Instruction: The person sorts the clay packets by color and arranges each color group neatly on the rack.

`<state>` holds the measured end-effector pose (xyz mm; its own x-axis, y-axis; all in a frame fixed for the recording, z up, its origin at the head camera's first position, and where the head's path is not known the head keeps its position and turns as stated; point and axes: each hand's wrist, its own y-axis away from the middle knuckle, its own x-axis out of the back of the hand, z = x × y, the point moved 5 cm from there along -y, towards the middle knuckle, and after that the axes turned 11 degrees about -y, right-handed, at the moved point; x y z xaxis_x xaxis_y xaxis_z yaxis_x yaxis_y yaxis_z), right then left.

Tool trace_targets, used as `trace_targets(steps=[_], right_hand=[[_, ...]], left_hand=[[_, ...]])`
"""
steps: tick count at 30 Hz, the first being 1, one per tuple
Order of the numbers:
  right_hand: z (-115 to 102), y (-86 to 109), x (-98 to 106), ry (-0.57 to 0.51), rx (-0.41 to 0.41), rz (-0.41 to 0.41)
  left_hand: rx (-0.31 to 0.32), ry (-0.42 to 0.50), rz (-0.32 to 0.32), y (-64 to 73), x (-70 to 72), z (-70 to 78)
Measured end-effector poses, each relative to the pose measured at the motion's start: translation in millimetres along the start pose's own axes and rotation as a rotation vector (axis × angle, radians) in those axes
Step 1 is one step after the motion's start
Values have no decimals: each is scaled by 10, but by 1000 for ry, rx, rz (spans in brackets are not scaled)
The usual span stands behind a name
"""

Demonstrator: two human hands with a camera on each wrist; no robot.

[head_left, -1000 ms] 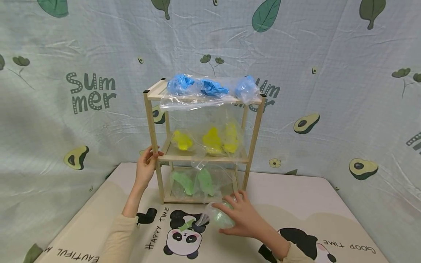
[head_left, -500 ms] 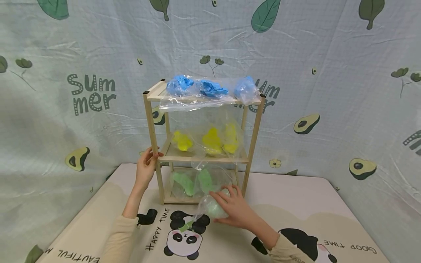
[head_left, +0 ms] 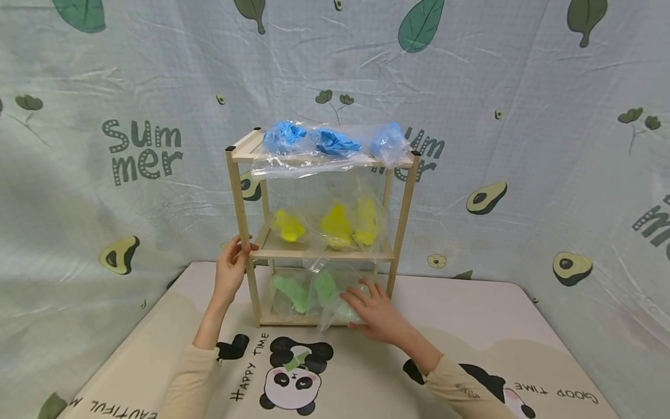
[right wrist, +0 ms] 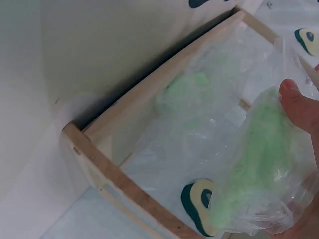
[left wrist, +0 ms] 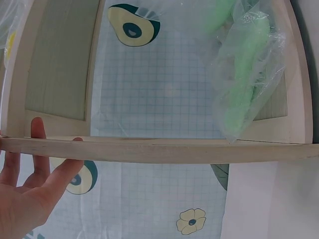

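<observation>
A clear plastic bag with a pale green lump inside (right wrist: 256, 154) is gripped by my right hand (head_left: 379, 314), at the front right of the bottom level of a wooden shelf (head_left: 321, 254). Two more clear bags with green contents lie to its left on that level, one of them a green bag (head_left: 293, 293) at the far left. My left hand (head_left: 230, 270) holds the shelf's front left post at the middle level. In the left wrist view its fingers (left wrist: 62, 179) curl round the thin wooden post. The contents' exact kind is blurred by the plastic.
Bags with yellow contents (head_left: 337, 227) sit on the middle level, their plastic hanging over its front edge. Bags with crumpled blue contents (head_left: 335, 141) lie on top. A panda-print cloth (head_left: 293, 384) covers the table, and a patterned curtain (head_left: 549, 145) stands behind.
My right hand has moved up and inward with the green bag, from in front of the shelf to its bottom level. The left hand has stayed on the post.
</observation>
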<state>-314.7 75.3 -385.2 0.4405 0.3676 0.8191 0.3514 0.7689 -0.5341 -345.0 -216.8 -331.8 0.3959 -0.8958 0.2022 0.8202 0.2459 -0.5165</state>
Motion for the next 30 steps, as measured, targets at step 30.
trace_targets(steps=[30], right_hand=[[306,58,-314,243,-100,67]], left_hand=[[-3,10,-6,11,-1,-20]])
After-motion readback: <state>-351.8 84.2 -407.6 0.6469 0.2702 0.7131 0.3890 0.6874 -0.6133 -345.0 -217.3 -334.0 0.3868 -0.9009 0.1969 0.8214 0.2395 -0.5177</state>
